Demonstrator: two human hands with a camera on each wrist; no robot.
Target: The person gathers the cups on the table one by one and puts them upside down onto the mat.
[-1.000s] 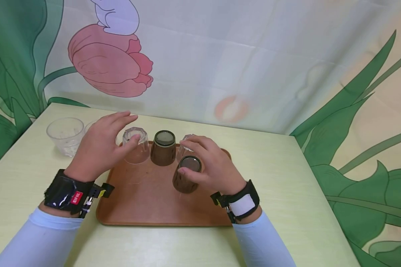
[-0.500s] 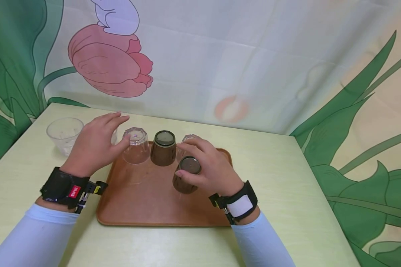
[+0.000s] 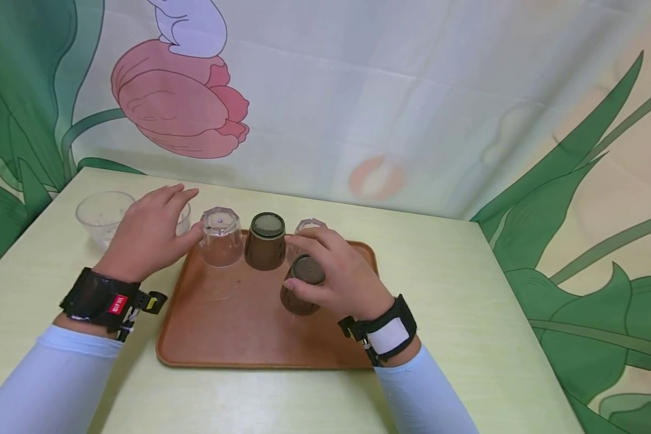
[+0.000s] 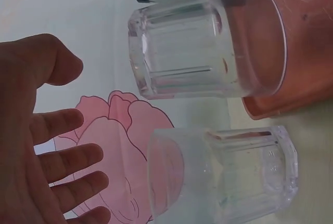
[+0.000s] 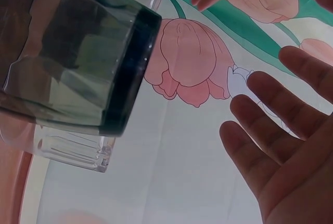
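Note:
My left hand (image 3: 149, 235), fingers extended, hovers between the upright clear glasses and an upside-down clear glass (image 3: 221, 244) on the tray's back left. A gap separates it from both nearby glasses in the left wrist view, where the upright glass (image 4: 244, 177) lies below the inverted one. Over the front smoky dark glass (image 3: 297, 300), also upside down, hangs my right hand (image 3: 344, 274); its fingers are spread and apart from the dark glass (image 5: 67, 52) in the right wrist view. Behind stand another inverted dark glass (image 3: 264, 250) and a clear one (image 3: 295, 248), partly hidden by my right hand.
The brown tray (image 3: 228, 337) lies mid-table with a raised rim. Left of it, on the pale table (image 3: 456, 313), a clear glass (image 3: 103, 211) stands upright; another (image 3: 184, 218) is mostly behind my left hand. A printed curtain (image 3: 314, 108) hangs along the back edge.
My left hand has drifted left, away from the inverted clear glass. The right hand has shifted slightly left over the front dark glass. The glasses and tray stay in place.

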